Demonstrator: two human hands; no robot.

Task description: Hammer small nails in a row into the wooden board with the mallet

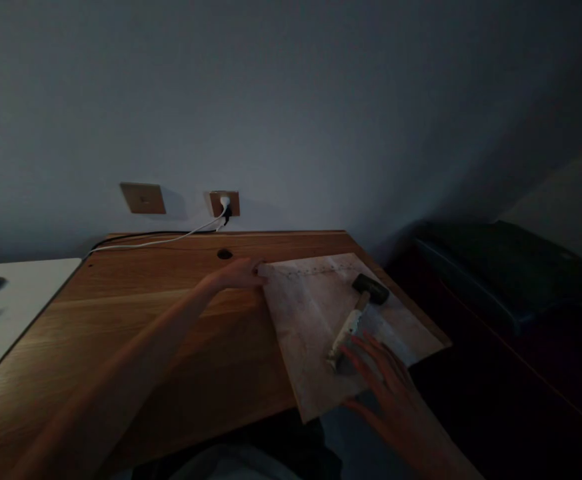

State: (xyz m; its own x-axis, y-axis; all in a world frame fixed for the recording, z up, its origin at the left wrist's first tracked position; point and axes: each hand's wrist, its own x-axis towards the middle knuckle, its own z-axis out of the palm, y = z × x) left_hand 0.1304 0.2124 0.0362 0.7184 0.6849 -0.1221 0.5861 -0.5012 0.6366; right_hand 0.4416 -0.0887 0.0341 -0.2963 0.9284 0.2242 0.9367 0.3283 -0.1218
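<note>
A pale, thin sheet or board (295, 320) lies at an angle on the wooden desk, its near and right corners reaching past the desk edge. Small dark marks run in a row along its far side. My left hand (243, 273) is closed at the sheet's far left corner; the fingertips are hard to make out in the dim light. On the sheet rests a hammer (349, 328) with a dark head and a pale, worn handle. My right hand (383, 377) is open with fingers spread, close beside the handle and over the sheet's near edge.
The wooden desk (171, 293) stands against the wall, with a round cable hole (225, 254) near its back. Cables (171, 239) run left from a wall socket (225, 203). A white surface (25, 287) is at left; a dark cushioned object (511, 267) is at right.
</note>
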